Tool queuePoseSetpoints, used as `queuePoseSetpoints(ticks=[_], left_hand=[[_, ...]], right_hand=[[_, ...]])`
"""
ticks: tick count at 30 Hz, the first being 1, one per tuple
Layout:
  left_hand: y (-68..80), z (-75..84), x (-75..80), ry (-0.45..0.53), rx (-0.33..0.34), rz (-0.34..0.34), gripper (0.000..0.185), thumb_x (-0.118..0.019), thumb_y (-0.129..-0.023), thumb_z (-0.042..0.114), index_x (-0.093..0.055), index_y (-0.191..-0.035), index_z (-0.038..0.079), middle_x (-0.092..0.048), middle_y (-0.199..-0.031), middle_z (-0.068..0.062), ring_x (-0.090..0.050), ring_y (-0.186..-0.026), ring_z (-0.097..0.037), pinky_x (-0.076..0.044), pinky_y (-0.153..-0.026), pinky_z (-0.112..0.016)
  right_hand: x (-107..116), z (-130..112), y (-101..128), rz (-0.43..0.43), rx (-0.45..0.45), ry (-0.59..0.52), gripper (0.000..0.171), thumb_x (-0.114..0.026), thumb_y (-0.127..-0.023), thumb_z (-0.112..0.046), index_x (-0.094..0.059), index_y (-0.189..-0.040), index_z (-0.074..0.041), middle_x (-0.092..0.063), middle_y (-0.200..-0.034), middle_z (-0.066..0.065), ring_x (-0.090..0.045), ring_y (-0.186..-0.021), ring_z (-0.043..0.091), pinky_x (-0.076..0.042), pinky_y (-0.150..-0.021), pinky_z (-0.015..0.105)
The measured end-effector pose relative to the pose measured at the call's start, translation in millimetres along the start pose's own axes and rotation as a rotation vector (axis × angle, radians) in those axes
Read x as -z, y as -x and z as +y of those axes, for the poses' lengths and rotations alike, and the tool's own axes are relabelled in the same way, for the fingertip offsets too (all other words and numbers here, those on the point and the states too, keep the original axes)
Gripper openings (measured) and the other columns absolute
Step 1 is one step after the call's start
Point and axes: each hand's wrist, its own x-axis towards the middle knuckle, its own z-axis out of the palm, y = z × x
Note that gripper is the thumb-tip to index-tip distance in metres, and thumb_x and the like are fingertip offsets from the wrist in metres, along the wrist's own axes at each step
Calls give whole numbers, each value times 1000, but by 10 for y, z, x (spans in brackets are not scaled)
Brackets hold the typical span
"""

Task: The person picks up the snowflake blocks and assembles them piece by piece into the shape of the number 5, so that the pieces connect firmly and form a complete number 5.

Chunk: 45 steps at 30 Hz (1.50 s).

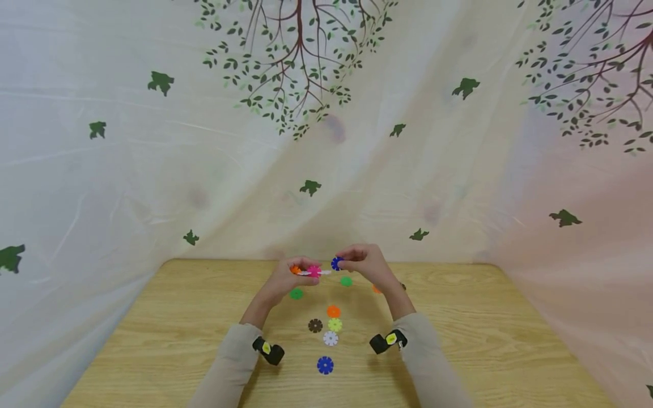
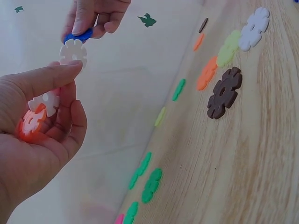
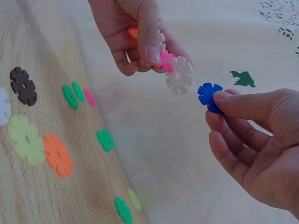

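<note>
My left hand [image 1: 278,280] grips a short chain of notched interlocking discs above the far part of the table. Joined in it are an orange disc [image 2: 32,123], a white disc [image 2: 44,102], a pink disc [image 3: 166,60] and a white end disc [image 3: 179,77]. Between thumb and fingers, my right hand [image 1: 368,265] pinches a blue interlocking disc [image 3: 209,97]. In the right wrist view a small gap separates this blue disc from the white end disc, whose notched rim faces it. My left fingers partly cover the chain's middle.
On the wooden table [image 1: 178,340] lie loose discs: a blue one [image 1: 325,365], a white one [image 1: 330,338], a brown one [image 1: 315,325], a yellow one [image 1: 334,324], an orange one [image 1: 333,311] and several green ones [image 1: 296,293]. Behind hangs a leaf-printed curtain [image 1: 245,187].
</note>
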Motion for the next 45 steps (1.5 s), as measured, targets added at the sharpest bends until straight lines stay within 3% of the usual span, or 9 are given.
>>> queuePoseSetpoints(ticks=[5,10,15,20,28,34,36,41,45], left_hand=[[4,9,8,10,33,32,40,-77,-77,9,-64,-114,4,-64,-111,-9,-59,-93,-17,-52,-78,-28],[68,133,23,19,53,36,40,-74,-79,6,-63,-117,5,-63,-111,-11,-61,-89,-17,-53,-79,-28],[166,337,24,-1,44,38,37,-73,-80,7,-64,-116,5,-62,-111,-12,-59,-90,-18,-53,-80,-27],[180,372,25,-9,36,34,40,-73,-80,8,-62,-119,3,-61,-113,-13,-58,-92,-18,-52,-81,-27],[160,328,30,-7,18,26,38,-73,-80,6,-63,-117,4,-62,-113,-14,-58,-91,-18,-52,-79,-26],[61,122,46,22,19,8,41,-73,-81,9,-61,-120,5,-61,-117,-14,-59,-93,-16,-52,-81,-28],[43,79,43,34,30,11,42,-73,-81,11,-61,-120,4,-62,-116,-14,-60,-93,-16,-53,-83,-30],[55,77,30,48,46,15,42,-75,-80,17,-61,-117,2,-63,-111,-12,-63,-90,-20,-50,-90,-44],[66,78,33,59,35,0,40,-74,-81,21,-62,-115,3,-64,-109,-12,-65,-94,-30,-47,-93,-52]], right_hand=[[-40,21,-1,33,0,-78,22,-68,-83,0,-65,-103,9,-64,-94,29,-65,-79,30,-56,-75,41],[-65,75,-15,34,-8,-117,22,-68,-83,1,-64,-102,10,-63,-94,32,-63,-81,37,-57,-74,38],[-82,62,-30,26,-5,-125,22,-67,-83,2,-63,-102,12,-62,-95,35,-65,-78,35,-56,-75,44],[-88,58,-33,5,-16,-128,22,-67,-83,2,-62,-103,11,-63,-94,33,-66,-73,21,-57,-73,39],[-103,109,-34,-14,-9,-118,21,-66,-85,0,-63,-103,9,-64,-94,30,-59,-87,52,-57,-68,33],[-106,139,-26,-18,-13,-126,21,-66,-85,0,-63,-104,9,-66,-93,26,-59,-90,52,-51,-80,56],[-105,152,-27,-19,-11,-122,22,-66,-85,-1,-63,-104,9,-66,-92,26,-58,-90,53,-52,-80,54],[-106,294,-82,-5,-12,-109,22,-68,-84,-4,-64,-103,7,-67,-92,24,-62,-88,47,-57,-68,29],[-121,369,-115,15,-17,-104,23,-71,-82,-7,-66,-102,4,-67,-92,22,-66,-80,32,-56,-66,26]])
